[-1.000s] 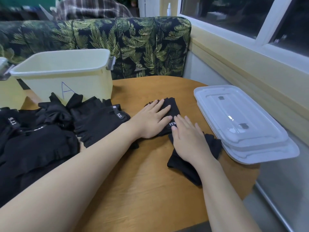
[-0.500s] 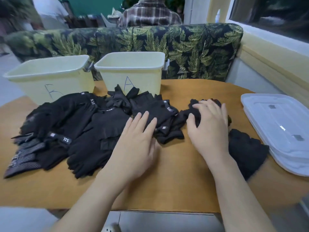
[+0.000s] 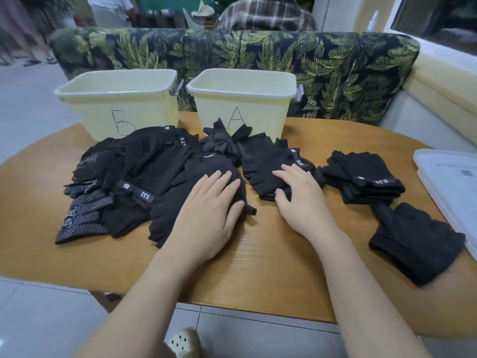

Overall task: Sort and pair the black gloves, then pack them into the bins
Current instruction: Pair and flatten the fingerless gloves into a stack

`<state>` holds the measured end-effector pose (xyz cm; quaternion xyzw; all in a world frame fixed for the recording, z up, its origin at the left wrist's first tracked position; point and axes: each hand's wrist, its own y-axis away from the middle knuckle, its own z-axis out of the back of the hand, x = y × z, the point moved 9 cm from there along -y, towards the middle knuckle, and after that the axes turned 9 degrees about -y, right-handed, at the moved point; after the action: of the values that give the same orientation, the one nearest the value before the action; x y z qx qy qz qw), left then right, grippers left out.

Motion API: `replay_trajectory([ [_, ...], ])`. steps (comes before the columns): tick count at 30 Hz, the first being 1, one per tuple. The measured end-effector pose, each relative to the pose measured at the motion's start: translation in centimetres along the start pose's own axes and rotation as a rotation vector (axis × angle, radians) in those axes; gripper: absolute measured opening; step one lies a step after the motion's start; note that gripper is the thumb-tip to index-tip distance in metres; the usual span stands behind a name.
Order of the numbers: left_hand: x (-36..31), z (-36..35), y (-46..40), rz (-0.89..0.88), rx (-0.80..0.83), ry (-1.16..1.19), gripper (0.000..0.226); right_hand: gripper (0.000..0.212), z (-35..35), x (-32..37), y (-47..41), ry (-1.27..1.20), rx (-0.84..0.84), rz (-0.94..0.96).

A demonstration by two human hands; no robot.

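Note:
A heap of black gloves covers the left half of the round wooden table. My left hand lies flat with straight fingers on a glove at the heap's right edge. My right hand rests on a separate black glove in front of bin A, fingers spread, thumb at the glove's near edge. A folded stack of gloves sits to the right, and a single glove lies nearer the table's right edge. Two pale yellow bins stand behind: bin B and bin A.
Stacked clear bin lids lie at the table's right edge. A leaf-print sofa back runs behind the bins, with a person in a plaid shirt beyond it. My foot in a pale clog shows below the table's near edge.
Both hands have left the folded gloves on the right and moved left. The left hand now lies on the heap, the right on the glove in front of bin A. The view turned left.

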<state>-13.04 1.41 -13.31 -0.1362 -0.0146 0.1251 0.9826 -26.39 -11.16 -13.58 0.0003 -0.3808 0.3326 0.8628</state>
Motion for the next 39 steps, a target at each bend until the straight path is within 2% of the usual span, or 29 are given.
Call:
replay_trajectory([
  [3,1.0,0.8,0.0,0.067,-0.07,0.041,0.057,0.048,-0.7,0.2,-0.2,0.012,-0.003,0.005],
  [5,2.3,1.3,0.0,0.128,-0.106,0.082,0.062,0.049,-0.7,1.0,0.0,0.008,-0.043,0.037],
  [7,3.5,1.5,-0.1,0.135,-0.089,0.126,0.069,0.046,-1.3,2.4,0.5,-0.016,-0.041,0.092],
  [10,4.7,1.4,0.0,0.078,-0.033,0.228,0.073,0.043,-3.8,4.4,1.5,-0.059,0.069,0.183],
  [13,5.6,1.8,0.3,0.08,-0.069,0.318,0.06,0.046,-5.3,4.9,1.9,-0.08,0.122,0.197],
  [20,6.7,4.2,0.5,0.18,-0.332,0.473,0.033,0.037,-4.2,5.4,2.0,-0.249,0.025,0.144],
  [24,6.0,7.7,1.5,0.181,-0.594,0.682,0.024,0.063,-2.8,6.9,2.5,-0.464,-0.016,0.104],
  [27,4.7,9.6,2.4,0.137,-0.671,0.859,0.018,0.081,-1.8,8.0,3.7,-0.707,0.011,0.086],
  [29,3.7,10.3,3.0,0.101,-0.695,0.92,0.019,0.083,-1.4,8.4,4.4,-0.774,0.022,0.089],
  [33,2.2,10.9,3.8,0.059,-0.722,0.992,0.016,0.067,-0.6,8.0,4.9,-0.77,-0.062,0.126],
  [39,1.4,9.8,3.3,0.125,-0.597,1.11,0.016,0.055,-1.0,8.1,5.4,-0.839,-0.009,0.14],
])
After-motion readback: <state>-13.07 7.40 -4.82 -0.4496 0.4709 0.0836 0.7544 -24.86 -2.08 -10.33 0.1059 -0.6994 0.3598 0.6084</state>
